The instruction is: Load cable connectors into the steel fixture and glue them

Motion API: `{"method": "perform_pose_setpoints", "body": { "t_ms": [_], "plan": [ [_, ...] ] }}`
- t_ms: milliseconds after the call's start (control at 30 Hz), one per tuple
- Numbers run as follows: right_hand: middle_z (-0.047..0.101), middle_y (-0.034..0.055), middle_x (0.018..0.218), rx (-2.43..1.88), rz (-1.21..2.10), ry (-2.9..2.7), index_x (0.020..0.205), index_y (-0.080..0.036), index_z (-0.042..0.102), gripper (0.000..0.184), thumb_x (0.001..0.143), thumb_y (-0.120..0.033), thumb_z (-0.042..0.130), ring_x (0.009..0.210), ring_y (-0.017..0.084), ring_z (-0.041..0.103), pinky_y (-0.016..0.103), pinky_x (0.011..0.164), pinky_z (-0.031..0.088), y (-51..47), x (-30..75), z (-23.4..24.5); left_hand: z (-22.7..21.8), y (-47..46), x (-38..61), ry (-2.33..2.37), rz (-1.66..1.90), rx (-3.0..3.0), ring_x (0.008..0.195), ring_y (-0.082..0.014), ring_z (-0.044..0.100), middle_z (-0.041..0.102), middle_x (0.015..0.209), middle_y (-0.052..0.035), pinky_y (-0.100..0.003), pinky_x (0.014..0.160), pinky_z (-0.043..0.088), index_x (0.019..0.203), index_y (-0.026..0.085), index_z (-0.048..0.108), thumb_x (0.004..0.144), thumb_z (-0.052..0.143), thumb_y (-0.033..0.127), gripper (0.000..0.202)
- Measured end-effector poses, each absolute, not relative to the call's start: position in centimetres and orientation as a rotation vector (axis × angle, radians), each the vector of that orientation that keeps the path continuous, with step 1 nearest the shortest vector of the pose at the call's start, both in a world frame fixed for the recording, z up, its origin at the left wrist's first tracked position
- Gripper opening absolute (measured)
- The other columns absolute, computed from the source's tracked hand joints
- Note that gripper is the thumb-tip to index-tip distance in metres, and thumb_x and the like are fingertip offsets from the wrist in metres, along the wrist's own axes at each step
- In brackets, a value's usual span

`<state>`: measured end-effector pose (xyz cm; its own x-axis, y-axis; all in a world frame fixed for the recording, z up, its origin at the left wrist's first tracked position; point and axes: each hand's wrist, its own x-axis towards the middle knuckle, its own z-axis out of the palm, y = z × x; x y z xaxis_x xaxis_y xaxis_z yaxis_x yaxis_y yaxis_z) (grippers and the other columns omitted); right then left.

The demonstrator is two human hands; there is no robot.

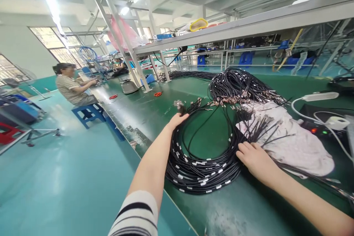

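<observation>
A thick coil of black cables [203,173] with white labels lies on the green workbench [155,107]. At its upper left, my left hand [177,120] is closed around a cluster of black cable ends, some with clear or silvery tips [178,104]. My right hand [251,155] rests at the coil's right side, its curled fingers closed on the cables there. What lies under those fingertips is partly hidden. Loose cable ends [261,129] fan out just above it over a stained white cloth [301,140].
A second heap of black cables [240,84] lies behind the coil. Red-handled scissors [157,94] sit farther left. A white power cord [318,97] and a box with lit buttons [318,131] stand at right. A person [74,84] sits along the bench, under a raised shelf [235,31].
</observation>
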<state>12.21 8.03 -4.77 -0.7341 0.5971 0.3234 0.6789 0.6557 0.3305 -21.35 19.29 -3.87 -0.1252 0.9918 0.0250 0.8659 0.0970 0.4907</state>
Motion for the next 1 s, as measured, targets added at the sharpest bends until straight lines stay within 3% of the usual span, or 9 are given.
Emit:
{"method": "perform_pose_setpoints", "body": {
  "t_ms": [167,333,467,567,633,700,800,900,1000],
  "plan": [
    [0.055,0.0082,0.087,-1.087,-0.635,-2.603,0.077,-0.017,0.058,0.014,0.082,-0.008,0.048,0.084,0.022,0.047,0.034,0.073,0.032,8.8,9.6,-3.3,-6.2,20.2,-17.2,1.995,0.490,2.082,0.105,-0.0232,0.053,0.053,0.118,-0.0092,-0.043,0.087,0.046,0.121,0.016,0.048,0.086,0.056,0.034,0.040],
    [0.056,0.0100,0.085,-1.252,-0.509,-2.676,0.079,-0.014,0.059,0.018,0.075,-0.002,0.047,0.081,0.022,0.049,0.033,0.068,0.032,9.1,9.7,-5.2,-6.3,18.8,-16.2,2.088,0.400,2.205,0.119,-0.0302,0.042,0.049,0.122,-0.0141,-0.047,0.096,0.036,0.125,0.018,0.041,0.085,0.053,0.024,0.042],
    [0.056,0.0082,0.098,-1.193,-0.395,-2.759,0.099,-0.017,0.058,0.032,0.072,-0.002,0.049,0.094,0.022,0.049,0.034,0.080,0.033,8.3,11.9,-5.2,-4.1,16.8,-14.6,2.068,0.405,2.302,0.130,-0.0335,0.024,0.033,0.137,-0.0178,-0.049,0.103,0.024,0.129,0.014,0.035,0.086,0.048,0.024,0.046],
    [0.055,0.0099,0.108,-1.181,-0.415,-2.737,0.115,-0.018,0.053,0.045,0.074,-0.002,0.046,0.104,0.024,0.046,0.037,0.086,0.032,7.7,14.1,-4.6,-2.6,12.6,-11.8,1.839,0.331,2.411,0.115,-0.0268,0.043,0.049,0.121,-0.0105,-0.038,0.096,0.035,0.115,0.018,0.048,0.087,0.047,0.039,0.035],
    [0.054,0.0125,0.112,-1.234,-0.448,-2.679,0.120,-0.017,0.051,0.048,0.074,-0.002,0.044,0.104,0.026,0.046,0.038,0.085,0.033,7.2,15.5,-4.5,-2.4,8.6,-9.9,1.620,0.212,2.478,0.094,-0.0212,0.055,0.057,0.099,-0.0028,-0.029,0.082,0.044,0.095,0.022,0.057,0.077,0.056,0.058,0.040],
    [0.053,0.0137,0.114,-1.284,-0.435,-2.644,0.119,-0.016,0.051,0.046,0.076,-0.003,0.043,0.103,0.026,0.047,0.038,0.084,0.035,6.3,16.6,-4.7,-2.9,4.8,-8.4,1.519,0.068,2.528,0.089,-0.0246,0.056,0.056,0.095,-0.0052,-0.032,0.077,0.045,0.090,0.019,0.056,0.063,0.066,0.063,0.053],
    [0.052,0.0135,0.116,-1.285,-0.340,-2.652,0.115,-0.017,0.054,0.042,0.077,-0.005,0.041,0.101,0.025,0.050,0.038,0.083,0.038,4.0,17.6,-5.6,-3.8,2.0,-7.7,1.557,-0.031,2.498,0.090,-0.0280,0.056,0.056,0.096,-0.0099,-0.034,0.074,0.045,0.091,0.016,0.054,0.065,0.073,0.046,0.044],
    [0.051,0.0132,0.118,-1.250,-0.163,-2.660,0.114,-0.018,0.055,0.041,0.077,-0.006,0.041,0.099,0.023,0.052,0.038,0.080,0.040,1.1,18.2,-6.3,-3.6,2.6,-8.4,1.511,0.001,2.442,0.076,-0.0196,0.058,0.058,0.081,-0.0026,-0.027,0.067,0.045,0.082,0.018,0.056,0.076,0.064,0.036,0.021],
    [0.050,0.0122,0.119,-1.233,0.086,-2.617,0.114,-0.020,0.055,0.042,0.077,-0.005,0.040,0.099,0.021,0.053,0.037,0.081,0.043,-1.5,18.4,-6.3,-2.0,3.9,-9.4,1.488,0.128,2.400,0.068,-0.0138,0.057,0.058,0.072,0.0023,-0.022,0.062,0.044,0.081,0.018,0.058,0.083,0.053,0.032,0.015]
  ]
}}
